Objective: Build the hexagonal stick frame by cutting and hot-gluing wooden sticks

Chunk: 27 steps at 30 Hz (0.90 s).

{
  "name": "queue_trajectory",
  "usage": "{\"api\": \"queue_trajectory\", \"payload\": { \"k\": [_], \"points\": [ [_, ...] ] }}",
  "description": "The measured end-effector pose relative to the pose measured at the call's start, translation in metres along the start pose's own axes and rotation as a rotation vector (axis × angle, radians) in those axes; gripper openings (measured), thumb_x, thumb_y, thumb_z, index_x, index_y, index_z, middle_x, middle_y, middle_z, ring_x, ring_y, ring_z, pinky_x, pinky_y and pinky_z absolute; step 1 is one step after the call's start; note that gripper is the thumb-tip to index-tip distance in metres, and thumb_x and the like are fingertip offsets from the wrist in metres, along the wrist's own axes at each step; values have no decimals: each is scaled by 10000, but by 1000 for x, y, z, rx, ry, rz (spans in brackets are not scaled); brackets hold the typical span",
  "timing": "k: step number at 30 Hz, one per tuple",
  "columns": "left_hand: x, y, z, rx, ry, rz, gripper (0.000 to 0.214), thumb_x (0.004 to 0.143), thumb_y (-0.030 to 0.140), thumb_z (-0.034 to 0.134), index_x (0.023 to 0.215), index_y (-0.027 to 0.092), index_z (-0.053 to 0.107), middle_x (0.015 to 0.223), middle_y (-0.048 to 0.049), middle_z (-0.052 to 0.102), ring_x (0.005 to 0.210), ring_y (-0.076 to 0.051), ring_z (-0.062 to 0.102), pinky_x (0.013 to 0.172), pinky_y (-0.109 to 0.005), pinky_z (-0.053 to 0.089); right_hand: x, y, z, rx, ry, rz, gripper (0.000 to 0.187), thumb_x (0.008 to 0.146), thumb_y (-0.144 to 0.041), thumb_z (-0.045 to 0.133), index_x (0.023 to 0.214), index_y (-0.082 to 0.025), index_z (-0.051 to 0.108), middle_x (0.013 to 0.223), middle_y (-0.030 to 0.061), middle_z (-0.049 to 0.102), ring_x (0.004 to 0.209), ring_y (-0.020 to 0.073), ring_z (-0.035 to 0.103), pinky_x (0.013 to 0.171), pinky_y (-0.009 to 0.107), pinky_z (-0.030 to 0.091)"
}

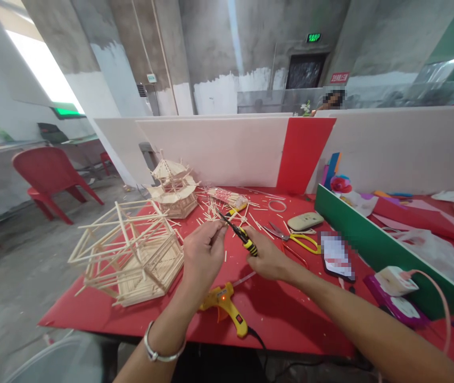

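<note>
The right hand point(265, 256) has its grip closed around a black-and-yellow tool point(246, 240), above the red bench point(294, 325). The left hand point(204, 252) is just beside it; its grip I cannot tell. The stick frame point(145, 275) stands near the left edge, the glue gun point(227, 307) near the front edge, with open room rightward.

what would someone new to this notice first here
Probably the large open frame of pale wooden sticks at the left of the red table, with a smaller tiered, pagoda-like model of pale sticks farther back. Next, the black-and-yellow metal hand tool gripped in the right hand near the middle, its tip close to the left hand. A bright yellow plastic glue gun lies near the front edge.
</note>
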<state>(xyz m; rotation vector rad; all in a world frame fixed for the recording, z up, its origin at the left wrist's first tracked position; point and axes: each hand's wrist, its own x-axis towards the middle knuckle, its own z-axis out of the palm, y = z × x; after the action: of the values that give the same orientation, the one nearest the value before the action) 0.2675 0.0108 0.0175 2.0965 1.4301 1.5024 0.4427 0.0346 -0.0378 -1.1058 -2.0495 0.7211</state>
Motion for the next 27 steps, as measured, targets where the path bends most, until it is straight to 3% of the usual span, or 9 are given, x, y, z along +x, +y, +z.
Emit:
{"api": "queue_trajectory", "payload": {
  "k": [6,10,14,21,24,27],
  "points": [
    [-4,-11,8,-85,-32,-128,251,882,236,509,638,181,533,603,24,506,570,-101,440,571,-230,331,-5,2,6,-26,-35,120,388,635,-77,447,1000,-209,459,903,9,512,794,163,457,728,295,371],
    [-2,-12,8,-140,-99,-172,284,884,279,494,615,187,494,543,45,424,521,-96,378,519,-230,297,-5,-1,-1,5,-62,71,515,622,-62,438,1118,-199,462,1018,36,515,904,176,472,809,310,387],
    [1,-12,1,-193,-174,-221,268,873,292,500,627,185,506,549,48,438,521,-92,385,506,-223,293,-3,-3,-5,18,-77,17,602,622,-51,438,1203,-211,447,1048,28,522,920,171,476,822,307,386],
    [-2,-13,2,-219,-170,-302,263,864,315,508,633,188,512,534,51,422,507,-95,360,498,-231,268,-3,2,4,-63,-51,87,412,647,-70,454,1033,-212,472,872,-6,515,755,152,446,696,286,360],
    [0,-14,4,-231,-138,-307,219,856,310,519,679,186,553,576,40,455,557,-102,380,531,-229,279,-1,0,2,-71,-44,106,467,651,-61,444,1096,-199,476,962,25,526,835,169,470,755,305,377],
    [4,-16,0,-288,-182,-337,256,826,313,545,608,183,519,543,43,421,530,-94,349,510,-229,257,1,-4,-2,-82,-58,81,577,637,-46,443,1194,-198,456,1058,48,516,932,187,469,837,328,379]
  ]
}}
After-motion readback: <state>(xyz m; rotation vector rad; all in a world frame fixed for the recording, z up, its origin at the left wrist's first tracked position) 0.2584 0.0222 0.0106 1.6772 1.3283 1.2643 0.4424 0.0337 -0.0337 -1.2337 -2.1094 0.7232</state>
